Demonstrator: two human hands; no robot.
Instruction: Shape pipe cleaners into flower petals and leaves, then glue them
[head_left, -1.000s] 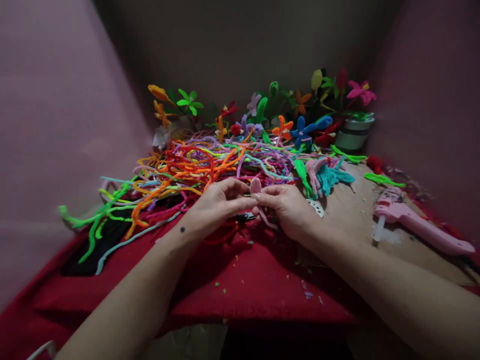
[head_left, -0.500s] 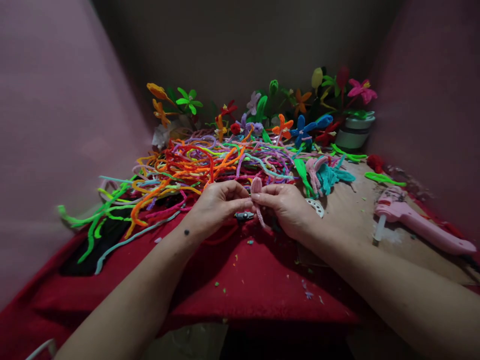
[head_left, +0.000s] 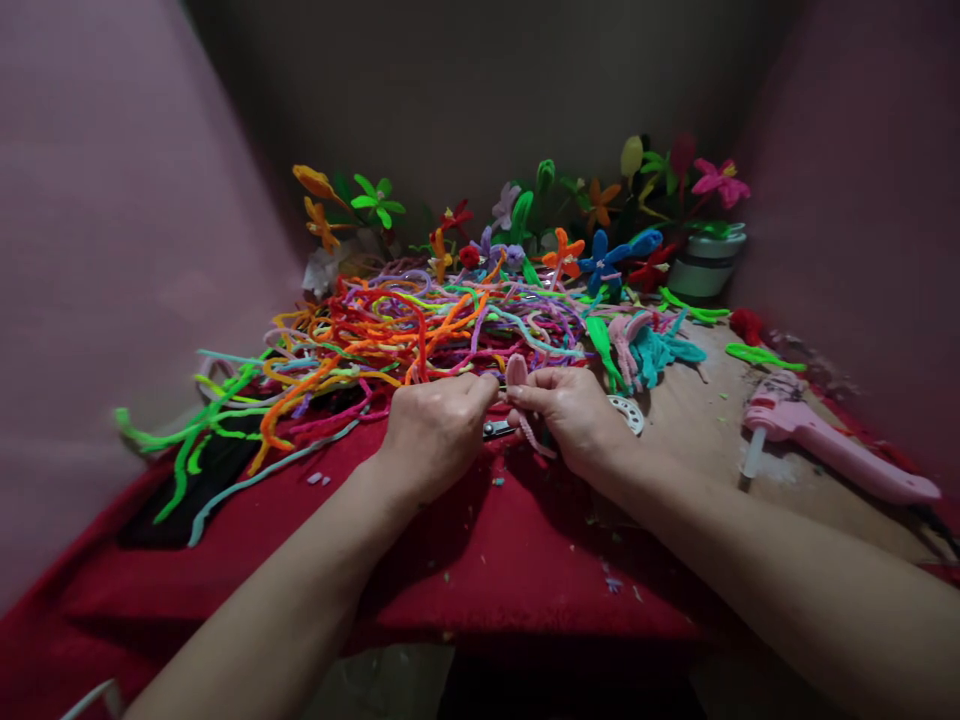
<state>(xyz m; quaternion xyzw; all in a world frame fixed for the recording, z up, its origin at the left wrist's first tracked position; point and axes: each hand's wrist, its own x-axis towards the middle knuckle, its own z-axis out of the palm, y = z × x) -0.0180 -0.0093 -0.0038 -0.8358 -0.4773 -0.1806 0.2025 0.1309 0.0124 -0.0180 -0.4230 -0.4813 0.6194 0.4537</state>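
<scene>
Pinched in my right hand (head_left: 574,410) is a pink fuzzy pipe cleaner (head_left: 517,372), bent into a narrow petal-like loop that stands up above the fingertips. Its loose tail (head_left: 536,440) hangs down below them. My left hand (head_left: 441,425) is closed, back of the hand up, with thumb and fingers against the left side of the same pipe cleaner; its fingertips are partly hidden. Under the hands, a small metal tool (head_left: 496,429), perhaps scissors or pliers, lies partly covered. A white disc with holes (head_left: 626,414) rests by my right wrist.
A heap of coloured pipe cleaners (head_left: 420,320) spreads behind my hands. Pipe-cleaner flowers (head_left: 600,262) and a striped pot (head_left: 707,263) stand at the back. At right, a pink glue gun (head_left: 840,440) lies on a brown board (head_left: 690,440). Scraps dot the red cloth (head_left: 480,590).
My left hand has rolled over so that its back faces up and its fingers have curled in. The pink pipe cleaner stays pinched in my right hand, barely shifted.
</scene>
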